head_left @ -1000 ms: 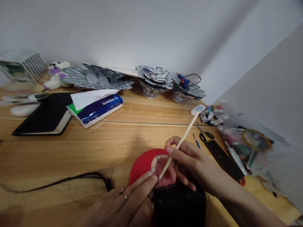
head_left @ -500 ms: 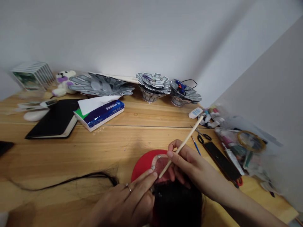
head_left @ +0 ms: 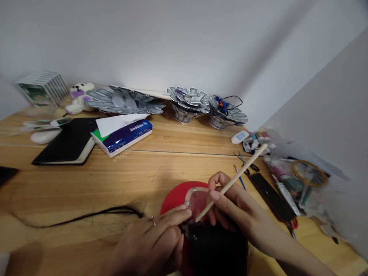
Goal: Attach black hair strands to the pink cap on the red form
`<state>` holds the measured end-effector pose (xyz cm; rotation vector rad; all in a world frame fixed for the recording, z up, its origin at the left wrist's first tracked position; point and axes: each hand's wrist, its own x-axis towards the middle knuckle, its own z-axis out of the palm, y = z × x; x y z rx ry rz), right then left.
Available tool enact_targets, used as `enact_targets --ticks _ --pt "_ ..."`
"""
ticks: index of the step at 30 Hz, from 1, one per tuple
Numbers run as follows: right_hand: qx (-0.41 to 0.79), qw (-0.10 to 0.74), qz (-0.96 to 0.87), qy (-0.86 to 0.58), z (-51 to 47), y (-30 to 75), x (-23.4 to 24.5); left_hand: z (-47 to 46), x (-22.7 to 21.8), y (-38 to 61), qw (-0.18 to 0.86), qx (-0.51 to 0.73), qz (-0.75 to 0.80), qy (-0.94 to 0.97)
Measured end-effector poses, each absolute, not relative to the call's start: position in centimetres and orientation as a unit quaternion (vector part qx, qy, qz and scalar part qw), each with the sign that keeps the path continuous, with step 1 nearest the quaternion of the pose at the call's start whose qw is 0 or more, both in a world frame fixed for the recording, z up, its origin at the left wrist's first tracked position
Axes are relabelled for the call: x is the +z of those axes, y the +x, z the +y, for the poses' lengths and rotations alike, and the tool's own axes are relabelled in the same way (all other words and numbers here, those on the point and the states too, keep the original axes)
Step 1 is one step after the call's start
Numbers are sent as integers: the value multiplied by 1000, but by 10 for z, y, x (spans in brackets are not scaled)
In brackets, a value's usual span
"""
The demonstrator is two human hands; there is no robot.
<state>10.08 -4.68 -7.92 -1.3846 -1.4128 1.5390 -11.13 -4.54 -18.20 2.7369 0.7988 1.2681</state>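
Observation:
Low in the middle lies a rounded red form (head_left: 174, 195) with a wig cap (head_left: 198, 201) on it, its pale edge held by round pins. Dark hair (head_left: 218, 249) covers the near part. My left hand (head_left: 155, 237), wearing a ring, rests its stretched fingers on the cap's left edge; its thumb is hard to make out. In my right hand (head_left: 230, 199), a slim wooden stick (head_left: 238, 174) is pinched between thumb and fingers, slanting up to the right. Its lower tip is at the cap near the hairline; contact is unclear.
A loose hair strand (head_left: 94, 214) lies left on the wooden table. Behind are a black notebook (head_left: 67, 142), a tissue pack (head_left: 126, 138) and grey petalled bowls (head_left: 186, 109). At right lie scissors (head_left: 253, 166), a black phone-like slab (head_left: 271, 195) and bagged supplies (head_left: 290, 180).
The stick has tilted lower, its upper end swinging right, and its lower tip has moved slightly nearer the hair. My left fingers stay at the cap's edge. The view has shifted slightly.

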Motion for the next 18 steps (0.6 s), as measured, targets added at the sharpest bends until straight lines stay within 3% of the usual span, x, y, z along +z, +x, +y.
enact_targets --ticks 8,18 --pt "562 389 -511 -522 -51 100 -88 -40 -172 -112 11 401 242 884" --pt "561 380 -520 -520 -53 102 -91 -40 -169 -113 2 413 234 880"
